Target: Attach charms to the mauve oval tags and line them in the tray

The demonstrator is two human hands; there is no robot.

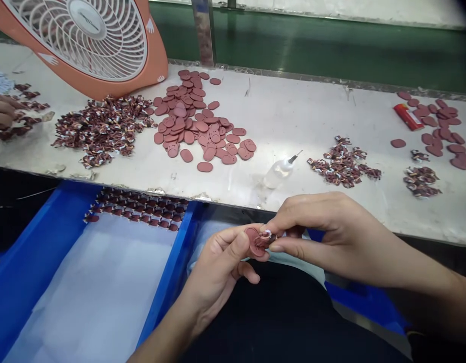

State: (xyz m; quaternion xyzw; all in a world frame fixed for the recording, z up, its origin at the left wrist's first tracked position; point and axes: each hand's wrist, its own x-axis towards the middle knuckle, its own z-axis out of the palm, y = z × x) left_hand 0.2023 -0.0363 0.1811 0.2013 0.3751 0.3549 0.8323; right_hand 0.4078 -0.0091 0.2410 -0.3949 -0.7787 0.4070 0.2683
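My left hand [225, 259] pinches a reddish-brown oval base [253, 243] between thumb and fingers, above my lap. My right hand [316, 229] grips a small painted brown figurine [267, 237] with white and dark patches, and the figurine touches the base's face. On the bench ahead lies a loose heap of oval bases [202, 126]. A clear squeeze bottle [280, 171] with a thin needle tip lies near the bench edge. To its right sits a small pile of figurines [341, 164].
An orange fan [153, 55] stands at the back left, beside a large figurine heap [104, 126]. Below, a blue tray [168, 292] holds rows of assembled pieces on white sheeting. A red tube [408, 117] lies among more bases. Another person's hand [2, 110] is at far left.
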